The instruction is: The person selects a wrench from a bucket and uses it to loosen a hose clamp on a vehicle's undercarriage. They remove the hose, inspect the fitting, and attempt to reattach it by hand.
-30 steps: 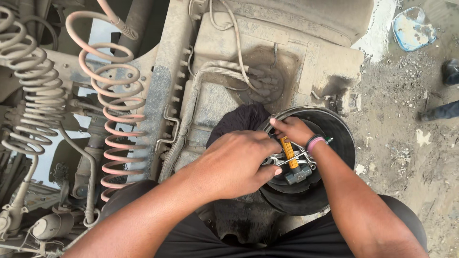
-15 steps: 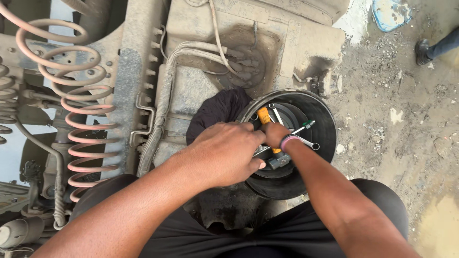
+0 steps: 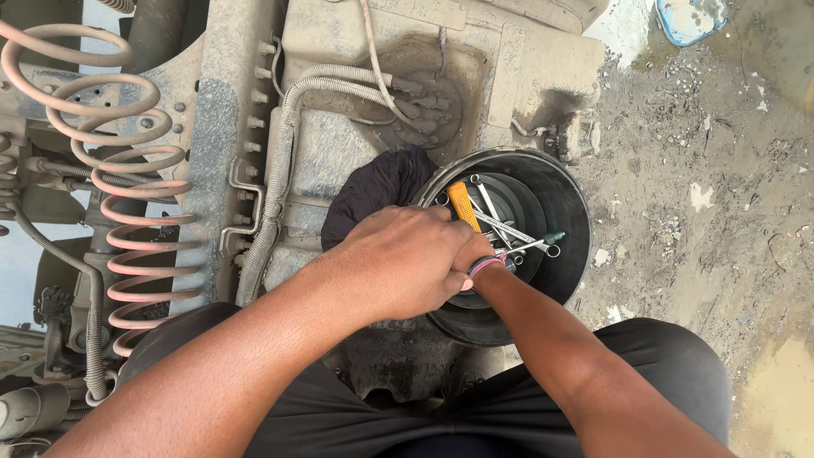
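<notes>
Seen from above, the person's left hand point(image 3: 398, 263) lies knuckles-up across the near-left rim of a round black metal drum point(image 3: 570, 212) that sits on a grimy, dust-caked vehicle frame point(image 3: 339, 153). Its fingers are curled under, so the grip looks closed, but what it closes on is hidden beneath the hand and I cannot tell. The right hand point(image 3: 475, 251) is almost wholly covered by the left one; only a sliver of it and the wrist, which wears a pink and dark band point(image 3: 485, 266), show as the forearm comes in from the lower right, so whether its grip is together or apart cannot be told. Inside the drum, just beyond the knuckles, lie an orange-handled tool point(image 3: 459, 202), several slim silver ring spanners point(image 3: 500, 222) crossing one another, and a small green-tipped tool point(image 3: 553, 238). The orange handle runs towards the left hand's fingers and seems to touch or pass under them. A crumpled black cloth point(image 3: 377, 188) is bunched against the drum's left side, touching the rim. A ribbed grey hose point(image 3: 280, 170) runs down the frame further left, and coiled pinkish air lines point(image 3: 127, 212) hang at the far left. To the right is muddy gravel ground point(image 3: 721, 212). Black trousers point(image 3: 661, 365) fill the lower edge.
</notes>
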